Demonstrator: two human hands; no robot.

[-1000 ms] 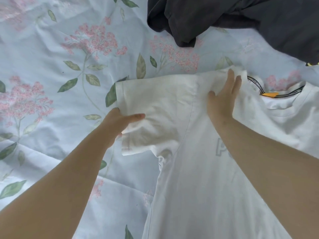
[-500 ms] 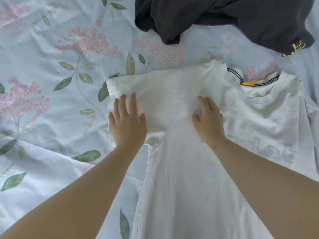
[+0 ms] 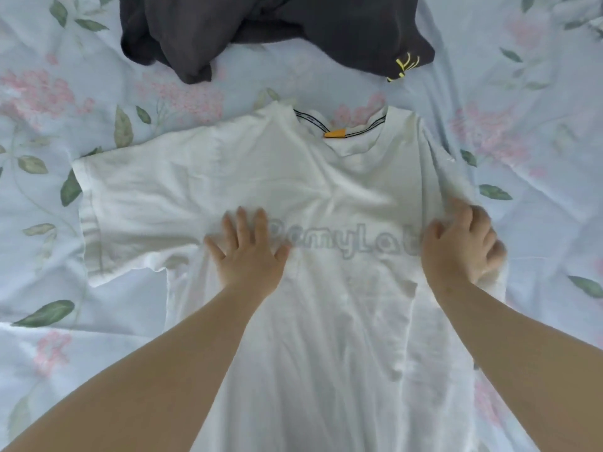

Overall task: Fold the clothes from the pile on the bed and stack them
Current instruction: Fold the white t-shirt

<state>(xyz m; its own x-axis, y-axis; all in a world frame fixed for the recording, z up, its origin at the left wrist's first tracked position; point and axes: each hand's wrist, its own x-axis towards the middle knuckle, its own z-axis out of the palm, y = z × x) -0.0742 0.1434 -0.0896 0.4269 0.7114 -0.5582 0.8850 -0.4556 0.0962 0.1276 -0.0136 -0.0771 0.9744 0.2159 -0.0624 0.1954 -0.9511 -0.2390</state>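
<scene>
Floral bed (image 3: 98, 321), white tee (image 3: 326, 321) laid out: left hand (image 3: 248, 256) pressing flat, fingers spread; right hand (image 3: 460, 249) looks like it's bunching the sleeve (image 3: 456, 190). Next, spread that sleeve, then fold.

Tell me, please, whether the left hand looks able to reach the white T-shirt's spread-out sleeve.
Probably yes. The left hand lies flat on the chest of the white T-shirt, and the spread-out sleeve lies on the sheet right beside it, with nothing on it or between them.
</scene>
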